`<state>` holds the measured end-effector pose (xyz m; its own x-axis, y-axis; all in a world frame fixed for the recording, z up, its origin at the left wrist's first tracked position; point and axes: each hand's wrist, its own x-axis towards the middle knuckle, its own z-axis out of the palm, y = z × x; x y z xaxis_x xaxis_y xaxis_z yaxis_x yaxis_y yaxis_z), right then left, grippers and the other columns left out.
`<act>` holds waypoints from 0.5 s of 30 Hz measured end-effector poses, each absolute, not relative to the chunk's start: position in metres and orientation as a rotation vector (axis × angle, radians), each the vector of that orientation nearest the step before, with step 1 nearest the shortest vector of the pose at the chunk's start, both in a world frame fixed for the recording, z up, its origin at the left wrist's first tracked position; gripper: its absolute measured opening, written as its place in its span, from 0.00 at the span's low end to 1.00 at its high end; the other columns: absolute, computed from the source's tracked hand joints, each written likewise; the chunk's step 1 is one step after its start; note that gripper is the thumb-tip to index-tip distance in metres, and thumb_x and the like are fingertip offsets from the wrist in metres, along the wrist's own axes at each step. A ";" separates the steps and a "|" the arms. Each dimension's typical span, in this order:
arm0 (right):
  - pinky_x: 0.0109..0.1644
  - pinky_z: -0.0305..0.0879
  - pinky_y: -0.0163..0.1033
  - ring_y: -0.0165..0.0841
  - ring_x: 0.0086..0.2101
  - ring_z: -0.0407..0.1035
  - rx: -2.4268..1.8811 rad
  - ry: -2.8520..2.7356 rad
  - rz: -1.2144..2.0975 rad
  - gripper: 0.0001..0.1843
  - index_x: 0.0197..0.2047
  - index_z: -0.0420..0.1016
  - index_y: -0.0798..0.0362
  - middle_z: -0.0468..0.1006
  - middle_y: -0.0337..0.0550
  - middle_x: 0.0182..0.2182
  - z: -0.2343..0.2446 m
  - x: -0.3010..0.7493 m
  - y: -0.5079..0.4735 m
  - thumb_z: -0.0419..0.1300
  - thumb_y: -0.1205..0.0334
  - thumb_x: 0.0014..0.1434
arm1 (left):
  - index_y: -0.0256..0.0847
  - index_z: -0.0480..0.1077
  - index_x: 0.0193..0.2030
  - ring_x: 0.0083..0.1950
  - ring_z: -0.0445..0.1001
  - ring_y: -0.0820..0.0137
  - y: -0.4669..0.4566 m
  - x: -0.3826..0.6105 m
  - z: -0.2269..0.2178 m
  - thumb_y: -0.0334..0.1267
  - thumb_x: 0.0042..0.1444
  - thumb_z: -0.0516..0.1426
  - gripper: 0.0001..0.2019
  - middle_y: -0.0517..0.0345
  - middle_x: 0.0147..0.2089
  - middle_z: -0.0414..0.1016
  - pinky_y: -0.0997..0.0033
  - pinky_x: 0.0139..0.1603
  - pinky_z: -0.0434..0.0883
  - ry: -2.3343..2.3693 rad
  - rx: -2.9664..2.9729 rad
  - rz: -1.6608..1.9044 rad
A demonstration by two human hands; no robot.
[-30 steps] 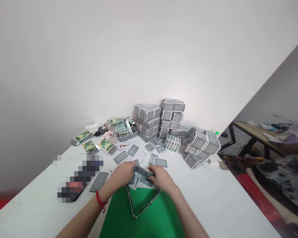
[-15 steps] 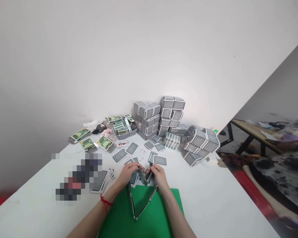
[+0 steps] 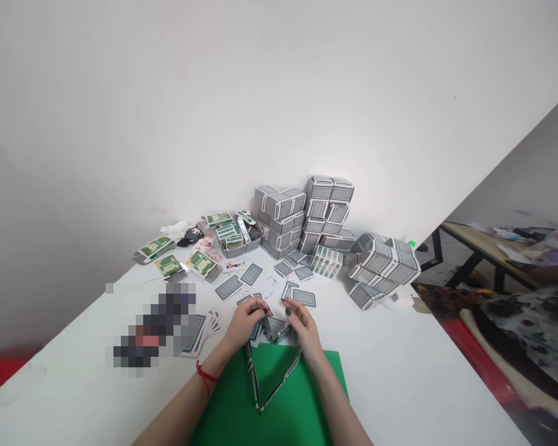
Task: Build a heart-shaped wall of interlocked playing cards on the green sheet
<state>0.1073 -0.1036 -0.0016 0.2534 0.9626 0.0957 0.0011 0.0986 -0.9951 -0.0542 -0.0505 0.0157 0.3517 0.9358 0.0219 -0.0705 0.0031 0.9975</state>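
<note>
A heart-shaped frame (image 3: 256,387) made of folded playing cards rests over a green sheet (image 3: 279,427), its pointed end toward me. My left hand (image 3: 245,323) pinches the frame's left lobe between thumb and fingers. On the other side, my right hand (image 3: 305,329) is curled around the right lobe, thumb and forefinger bent near the notch; its exact contact is partly hidden. Between the hands the strip dips into a V. Loose playing cards (image 3: 304,298) lie just beyond my fingers, and a fanned pile of cards (image 3: 194,334) sits left of my left hand.
Stacked card-folded blocks (image 3: 281,217) stand against the wall, with more blocks (image 3: 384,266) at right. A card-made tray (image 3: 239,249) holds green-and-white card boxes. Opened boxes (image 3: 202,263) lie at left, near a pixelated dark object (image 3: 153,328). The white table (image 3: 390,384) has a right edge.
The right thumb and forefinger have shifted, with a wider gap showing near the notch. The left hand still pinches the frame. The whole view has shifted slightly.
</note>
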 end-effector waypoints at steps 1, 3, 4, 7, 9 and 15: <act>0.57 0.56 0.48 0.41 0.52 0.64 -1.260 -1.131 0.968 0.25 0.51 0.67 0.52 0.71 0.50 0.51 0.000 0.109 -0.110 0.60 0.54 0.50 | 0.38 0.69 0.27 0.32 0.72 0.68 -0.050 -0.054 0.016 0.34 0.41 0.54 0.05 0.58 0.27 0.75 0.69 0.38 0.66 0.893 1.314 0.977; 0.59 0.54 0.48 0.41 0.55 0.60 -1.365 -1.291 0.936 0.35 0.57 0.62 0.51 0.67 0.50 0.55 0.004 0.111 -0.120 0.63 0.58 0.45 | 0.38 0.69 0.27 0.32 0.72 0.68 -0.050 -0.052 0.016 0.34 0.41 0.54 0.05 0.58 0.27 0.75 0.68 0.39 0.66 0.891 1.312 0.973; 0.60 0.53 0.47 0.42 0.56 0.58 -1.447 -1.361 0.894 0.39 0.58 0.60 0.52 0.65 0.50 0.56 0.006 0.110 -0.123 0.65 0.61 0.42 | 0.39 0.69 0.27 0.33 0.72 0.68 -0.051 -0.051 0.016 0.34 0.41 0.54 0.05 0.58 0.27 0.75 0.68 0.39 0.66 0.886 1.312 0.973; 0.59 0.54 0.47 0.44 0.56 0.59 -1.703 -1.485 0.749 0.44 0.59 0.60 0.56 0.65 0.53 0.55 0.014 0.103 -0.126 0.66 0.67 0.35 | 0.39 0.69 0.27 0.34 0.72 0.68 -0.051 -0.049 0.014 0.35 0.41 0.55 0.05 0.58 0.28 0.74 0.69 0.40 0.66 0.881 1.310 0.983; 0.58 0.56 0.47 0.46 0.54 0.61 -1.797 -1.531 0.690 0.44 0.58 0.60 0.57 0.66 0.54 0.54 0.019 0.097 -0.124 0.66 0.68 0.35 | 0.39 0.69 0.27 0.34 0.72 0.68 -0.051 -0.049 0.013 0.35 0.41 0.55 0.05 0.58 0.29 0.74 0.69 0.39 0.66 0.906 1.321 0.984; 0.54 0.61 0.44 0.43 0.50 0.66 -1.728 -1.635 0.721 0.40 0.58 0.61 0.59 0.70 0.55 0.51 0.029 0.088 -0.118 0.63 0.67 0.38 | 0.39 0.69 0.28 0.32 0.71 0.68 -0.049 -0.053 0.011 0.35 0.42 0.53 0.06 0.59 0.27 0.73 0.69 0.37 0.66 0.960 1.386 0.978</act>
